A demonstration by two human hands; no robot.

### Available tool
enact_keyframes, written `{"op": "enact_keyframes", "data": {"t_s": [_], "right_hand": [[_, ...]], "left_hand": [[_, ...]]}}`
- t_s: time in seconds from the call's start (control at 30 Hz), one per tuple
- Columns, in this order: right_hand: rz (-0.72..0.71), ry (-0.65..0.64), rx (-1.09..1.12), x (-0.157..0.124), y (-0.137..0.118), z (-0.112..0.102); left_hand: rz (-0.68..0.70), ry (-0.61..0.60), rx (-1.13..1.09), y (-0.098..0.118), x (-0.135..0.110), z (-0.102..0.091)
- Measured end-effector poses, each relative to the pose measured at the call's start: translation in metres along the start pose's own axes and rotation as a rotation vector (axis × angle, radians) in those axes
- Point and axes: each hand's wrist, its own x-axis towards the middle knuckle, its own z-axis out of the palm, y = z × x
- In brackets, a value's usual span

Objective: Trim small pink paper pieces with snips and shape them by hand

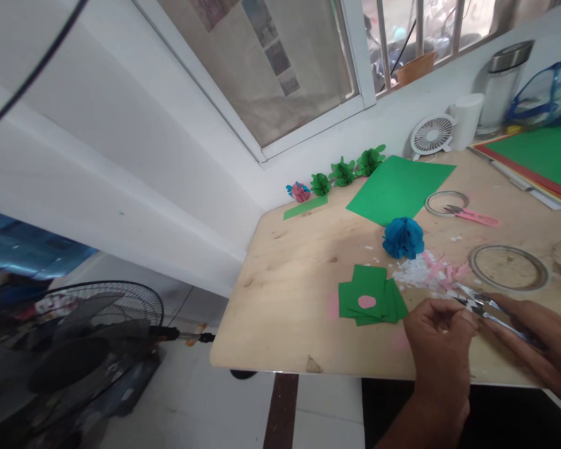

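My left hand (pixel 442 340) is closed in a pinch near the table's front edge, on something small that I cannot make out. My right hand (pixel 540 340) grips a pair of metal scissors (pixel 484 305) whose blades point left toward my left fingertips. Just left of the hands lies a stack of green paper squares (pixel 376 293) with a pink paper disc (pixel 367 302) on top. White and pink paper scraps (pixel 425 271) lie beyond the hands. A blue paper flower ball (pixel 403 237) sits behind them.
The wooden table (pixel 290 293) also bears a green sheet (pixel 397 187), pink-handled scissors (pixel 474 216), two tape rings (pixel 508 267), green paper flowers (pixel 343 171) by the wall, a small white fan (pixel 432 133), and coloured paper stacks (pixel 542 156). A floor fan (pixel 84 337) stands to the left.
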Motion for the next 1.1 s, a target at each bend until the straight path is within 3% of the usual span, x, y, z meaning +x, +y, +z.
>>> {"op": "enact_keyframes", "data": {"t_s": [0.2, 0.47, 0.77, 0.93, 1.1], "right_hand": [[0.012, 0.011, 0.056, -0.001, 0.001, 0.0], [0.064, 0.019, 0.065, -0.005, 0.0, 0.003], [0.097, 0.007, 0.066, -0.004, -0.003, 0.003], [0.061, 0.024, 0.05, -0.004, -0.004, 0.0], [0.148, -0.001, 0.068, -0.01, 0.006, 0.002]], "left_hand": [[0.092, 0.03, 0.047, -0.016, 0.002, -0.002], [0.085, 0.03, 0.082, -0.002, -0.005, 0.001], [0.121, 0.055, 0.127, -0.021, 0.002, 0.0], [0.088, 0.067, 0.082, -0.012, -0.001, 0.002], [0.02, 0.043, -0.061, 0.0, -0.003, 0.006]]}}
